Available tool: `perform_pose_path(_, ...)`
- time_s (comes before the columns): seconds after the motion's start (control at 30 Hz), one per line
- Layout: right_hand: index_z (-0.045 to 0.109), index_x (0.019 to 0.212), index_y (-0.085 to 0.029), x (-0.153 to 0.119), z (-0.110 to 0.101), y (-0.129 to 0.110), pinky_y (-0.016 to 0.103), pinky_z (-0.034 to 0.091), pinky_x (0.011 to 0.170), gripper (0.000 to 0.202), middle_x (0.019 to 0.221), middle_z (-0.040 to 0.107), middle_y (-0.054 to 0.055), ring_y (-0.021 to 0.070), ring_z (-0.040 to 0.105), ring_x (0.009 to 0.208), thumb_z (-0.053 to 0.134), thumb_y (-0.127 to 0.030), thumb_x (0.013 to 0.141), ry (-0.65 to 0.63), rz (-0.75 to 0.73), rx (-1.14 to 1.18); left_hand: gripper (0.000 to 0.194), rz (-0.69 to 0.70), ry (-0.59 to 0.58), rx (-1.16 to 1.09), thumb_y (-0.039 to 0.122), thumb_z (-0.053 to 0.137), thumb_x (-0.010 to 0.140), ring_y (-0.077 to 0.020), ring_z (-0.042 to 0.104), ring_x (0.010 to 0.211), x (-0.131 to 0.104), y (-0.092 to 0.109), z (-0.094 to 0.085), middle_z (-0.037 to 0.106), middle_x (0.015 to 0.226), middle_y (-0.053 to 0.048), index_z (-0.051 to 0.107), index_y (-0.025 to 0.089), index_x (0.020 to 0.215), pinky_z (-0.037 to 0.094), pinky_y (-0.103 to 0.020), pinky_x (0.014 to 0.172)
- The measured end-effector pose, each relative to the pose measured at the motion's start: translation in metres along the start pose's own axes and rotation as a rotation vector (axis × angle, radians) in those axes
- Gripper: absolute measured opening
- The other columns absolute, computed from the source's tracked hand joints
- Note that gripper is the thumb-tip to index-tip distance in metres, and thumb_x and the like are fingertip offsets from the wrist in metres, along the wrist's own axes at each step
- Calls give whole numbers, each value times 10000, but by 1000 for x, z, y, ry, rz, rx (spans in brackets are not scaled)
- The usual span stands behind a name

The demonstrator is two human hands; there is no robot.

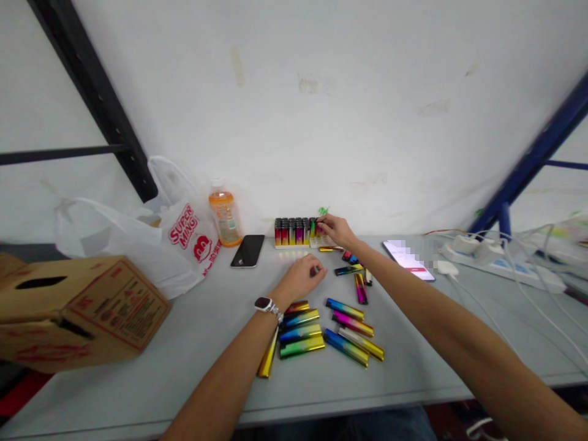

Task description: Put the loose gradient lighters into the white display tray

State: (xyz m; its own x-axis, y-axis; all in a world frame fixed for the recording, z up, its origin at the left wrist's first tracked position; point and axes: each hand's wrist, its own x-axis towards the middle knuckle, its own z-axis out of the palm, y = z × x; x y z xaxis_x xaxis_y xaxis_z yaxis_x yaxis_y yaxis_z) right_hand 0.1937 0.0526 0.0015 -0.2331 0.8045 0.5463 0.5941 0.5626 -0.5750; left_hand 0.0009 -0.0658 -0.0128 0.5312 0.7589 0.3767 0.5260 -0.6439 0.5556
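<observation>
Upright lighters (292, 233) stand packed in rows in a tray against the wall. My right hand (337, 229) is at the right end of these rows, its fingers pinched on a lighter (318, 228) there. My left hand (303, 278) hovers over the table in front of the tray, fingers loosely curled and apart, with nothing visible in it. Nearer me lie several shiny multicoloured lighters, among them a green-yellow one (302, 346) on the left and a blue-yellow one (345, 348) on the right. More lie loose under my right forearm, including a magenta one (361, 289).
A cardboard box (110, 306) and a white plastic bag (184, 245) occupy the left side. Behind are an orange bottle (225, 214) and a dark phone (248, 251). On the right lie a lit phone (407, 260) and a power strip (505, 267) with cables.
</observation>
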Motion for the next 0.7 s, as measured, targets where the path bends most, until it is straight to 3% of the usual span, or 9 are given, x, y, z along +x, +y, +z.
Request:
perform_pose_path(0.13, 689, 1188, -211, -7, -5, -13, 303, 464, 805, 340, 1063, 592, 103, 192, 608, 852, 468, -348, 970, 20, -2, -412, 221, 0, 9, -5, 286, 546, 910, -145, 580, 746, 1, 1, 0, 627, 850, -45, 675, 157, 785, 468, -268, 723)
perform_pose_path(0.23, 563, 1382, -296, -14, -11, -23, 317, 453, 774, 438, 1120, 530, 113, 212, 604, 851, 365, -411, 1008, -62, 32, -664, 218, 9, 14, -10, 281, 546, 908, -148, 587, 759, 1, 1, 1, 631, 847, -47, 678, 158, 786, 468, -265, 717)
perform_pose_path(0.43, 286, 1551, -252, -31, -17, -35, 366, 430, 843, 557, 1192, 501, 164, 264, 581, 955, 312, -401, 1015, -183, 29, -773, 214, 4, 23, 39, 267, 521, 918, -160, 606, 810, 3, 1, 1, 641, 874, -49, 666, 169, 796, 473, -274, 766)
perform_pose_path(0.5, 334, 1521, -196, -41, -19, -36, 370, 416, 878, 557, 1218, 498, 172, 267, 561, 1003, 377, -322, 981, -183, 4, -736, 220, -24, 37, 98, 263, 501, 927, -168, 614, 844, 4, 1, 1, 646, 892, -52, 662, 175, 806, 470, -281, 793)
perform_pose_path(0.57, 503, 1385, -157, -52, -23, -38, 372, 401, 907, 492, 1205, 513, 167, 270, 540, 1045, 468, -269, 907, -214, -31, -709, 236, -74, 64, 178, 273, 478, 940, -168, 619, 833, 6, 2, 2, 650, 903, -52, 659, 180, 821, 465, -285, 792)
perform_pose_path(0.7, 660, 1109, -152, -62, -29, -41, 389, 374, 932, 339, 1131, 560, 147, 268, 543, 1030, 545, -288, 821, -314, -50, -728, 262, -193, 162, 364, 275, 432, 960, -171, 620, 788, 15, 5, 7, 657, 919, -54, 652, 189, 846, 448, -289, 734)
